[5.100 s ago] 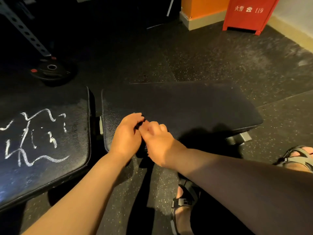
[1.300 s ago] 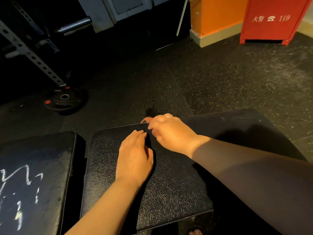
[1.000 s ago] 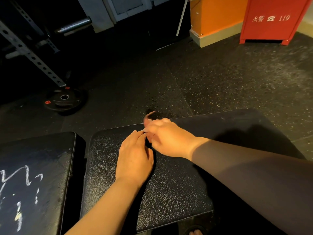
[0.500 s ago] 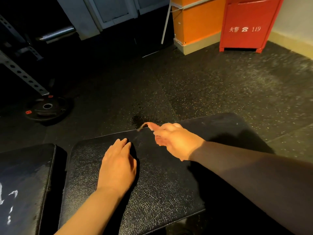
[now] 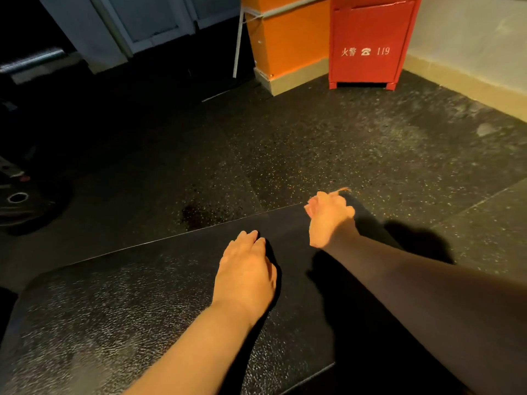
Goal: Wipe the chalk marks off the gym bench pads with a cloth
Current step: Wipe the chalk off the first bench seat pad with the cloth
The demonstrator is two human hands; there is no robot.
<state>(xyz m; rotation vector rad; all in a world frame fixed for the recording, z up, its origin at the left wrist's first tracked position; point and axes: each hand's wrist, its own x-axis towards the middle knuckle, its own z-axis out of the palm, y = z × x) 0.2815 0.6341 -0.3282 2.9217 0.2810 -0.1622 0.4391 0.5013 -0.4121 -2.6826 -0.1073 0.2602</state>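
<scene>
At the far left a weight plate [image 5: 20, 199] lies on the dark rubber floor [image 5: 313, 143]. Nearer, the black bench pad [image 5: 114, 309] fills the lower half of the view, its textured skin catching the light. No chalk marks show on the part of it in view.

The left hand [image 5: 246, 272] lies flat on the pad, palm down, fingers straight and close together, pressing near the far edge. To its right, at the pad's far corner, the right hand [image 5: 328, 218] is curled, and its fingers pinch something thin whose brownish tip pokes out past the knuckles. It is probably a corner of the cloth [image 5: 343, 190], though in this dim light the rest of it cannot be told from the dark pad. Behind, a red cabinet [image 5: 368, 44] stands against the wall.

This looks like the wiping stroke on a pad that is already clean, with one hand steadying and the other drawing the cloth along. The next move likely calls for gathering the cloth into a firmer grip and carrying it to whatever marked padding lies out of view.
</scene>
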